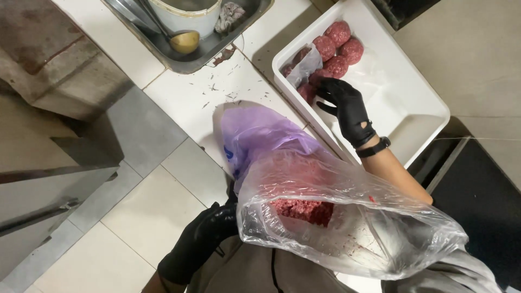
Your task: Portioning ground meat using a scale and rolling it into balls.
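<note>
Right now, left hand (198,241) grips one clear bag (347,222) of mince lower centre; right hand (347,108), fingers spread, touches roughly six meatballs (337,51) in one white tray (412,108) upper right.

A large clear plastic bag (347,228) lay near the viewer, right of centre, wrinkled and smeared pink inside, with a lump of red minced meat (302,210) showing through its left side. A pale purple plastic bag (255,135) lay touching its far-left edge, on the white tiled worktop (206,92). Farther right, a small clear bag (304,66) sat crumpled in the far-left corner of a white rectangular tray (423,108), beside red meatballs (339,46).
</note>
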